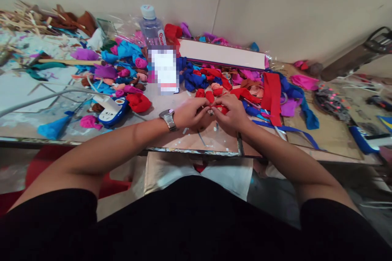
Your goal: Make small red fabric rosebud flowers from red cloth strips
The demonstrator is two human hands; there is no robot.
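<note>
My left hand (191,113), with a metal watch (168,120) on its wrist, pinches a small piece of red fabric (224,109) above the table's front part. My right hand (230,111) meets it fingertip to fingertip and grips the same red piece, most of which the fingers hide. Just behind the hands lie small red and peach fabric pieces (217,89). A long red strip (272,98) lies to the right of my right hand.
A phone (165,71) stands before a plastic bottle (153,28). Blue power socket (114,113) with a cable is at left. Behind lie a long white box (222,54) and colourful fabric heaps (125,51). The table's front edge (196,151) runs below my hands.
</note>
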